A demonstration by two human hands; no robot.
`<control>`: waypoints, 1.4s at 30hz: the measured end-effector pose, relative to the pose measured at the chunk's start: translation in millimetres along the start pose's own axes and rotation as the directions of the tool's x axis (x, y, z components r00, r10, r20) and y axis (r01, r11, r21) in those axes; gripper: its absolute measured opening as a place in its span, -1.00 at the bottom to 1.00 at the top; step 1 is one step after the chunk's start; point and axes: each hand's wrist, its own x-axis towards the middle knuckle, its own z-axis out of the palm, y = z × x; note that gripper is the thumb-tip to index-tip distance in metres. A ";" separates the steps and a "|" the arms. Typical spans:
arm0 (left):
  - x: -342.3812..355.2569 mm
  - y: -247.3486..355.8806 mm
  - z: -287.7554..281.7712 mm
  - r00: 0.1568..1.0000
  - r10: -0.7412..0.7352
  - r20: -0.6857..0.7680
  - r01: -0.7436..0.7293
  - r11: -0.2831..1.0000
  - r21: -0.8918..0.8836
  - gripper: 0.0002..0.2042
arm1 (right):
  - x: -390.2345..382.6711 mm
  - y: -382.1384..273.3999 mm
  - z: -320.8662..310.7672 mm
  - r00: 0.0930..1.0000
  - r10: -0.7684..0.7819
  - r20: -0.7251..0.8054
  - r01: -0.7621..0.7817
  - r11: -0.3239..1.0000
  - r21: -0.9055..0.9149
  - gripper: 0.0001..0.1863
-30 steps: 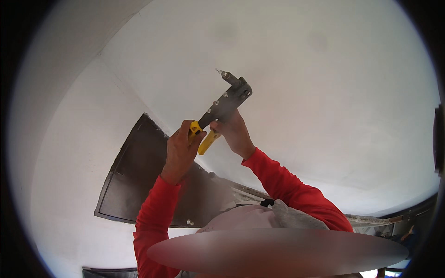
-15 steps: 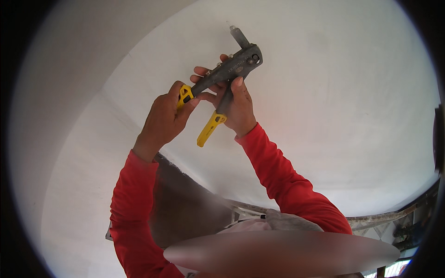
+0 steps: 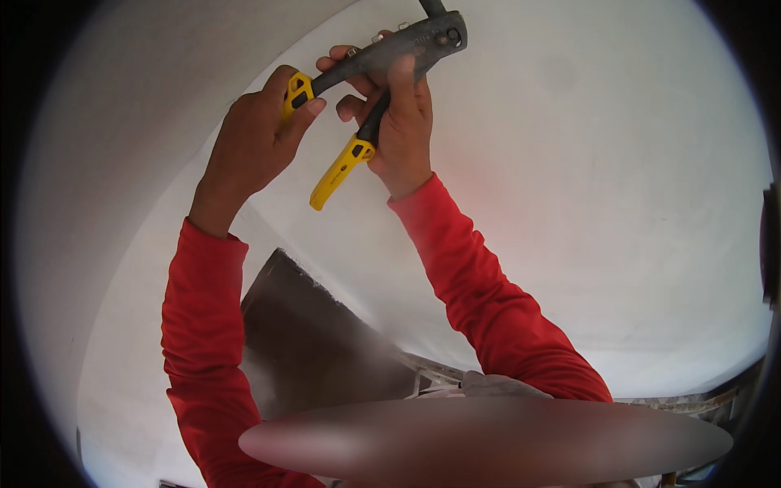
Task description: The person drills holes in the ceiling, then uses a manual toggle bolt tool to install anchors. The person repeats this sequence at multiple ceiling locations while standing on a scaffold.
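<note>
A dark grey hand riveter with two yellow-ended handles is held up at the top of the view. My left hand is wrapped round the yellow grip of its upper handle. My right hand grips the tool near its head, thumb over the body and fingers behind it, with the lower handle across the palm. That lower handle's yellow end hangs free, and the two handles stand apart. The nose of the riveter points up and runs out of the frame, so its tip is hidden.
A smooth white surface spreads behind the tool, meeting a curved pale wall on the left. Below lies a dark brown panel. A pale bar runs along the lower edge, and a blurred oval covers the bottom middle.
Both hands have carried the riveter upward and slightly left, so its nose tip has left the frame. The handles stay spread, and the grip of each hand looks much the same.
</note>
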 end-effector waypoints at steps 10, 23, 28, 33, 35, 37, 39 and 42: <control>4.3 -19.0 -5.6 0.994 0.102 -0.024 -0.098 0.986 0.133 -0.63 | 0.3 5.3 13.7 0.996 -0.026 -0.090 0.023 0.999 -0.038 -0.54; 4.5 0.0 -15.7 0.999 -0.017 -0.027 0.024 0.955 0.296 -0.60 | 5.9 -2.0 25.4 0.993 -0.035 -0.113 0.025 0.996 -0.088 -0.55; -0.2 9.6 -13.4 0.968 -0.250 0.004 0.248 0.962 0.119 -0.41 | 8.7 -0.6 29.4 0.992 -0.042 -0.120 0.026 0.992 -0.125 -0.53; -33.6 27.7 4.2 0.962 0.129 -0.240 -0.026 0.920 0.390 0.12 | 12.3 -1.6 22.3 0.990 -0.059 -0.129 0.044 0.992 -0.115 -0.62; -37.1 22.9 8.9 0.960 0.123 -0.250 -0.013 0.916 0.400 0.17 | 12.4 -0.4 18.3 0.992 -0.068 -0.107 0.056 0.992 -0.116 -0.58; -33.8 16.2 11.9 0.959 0.142 -0.245 -0.035 0.917 0.396 0.13 | 12.6 2.3 15.5 0.993 -0.081 -0.082 0.074 0.994 -0.075 -0.52; -29.5 13.5 12.2 0.955 0.165 -0.248 -0.055 0.916 0.398 0.08 | 13.9 7.5 16.7 0.997 -0.078 -0.027 0.079 0.996 0.039 -0.46; -24.6 19.7 10.1 0.943 0.203 -0.263 -0.083 0.911 0.405 0.03 | 18.1 15.9 21.2 0.991 -0.101 0.093 0.078 0.971 0.228 -0.39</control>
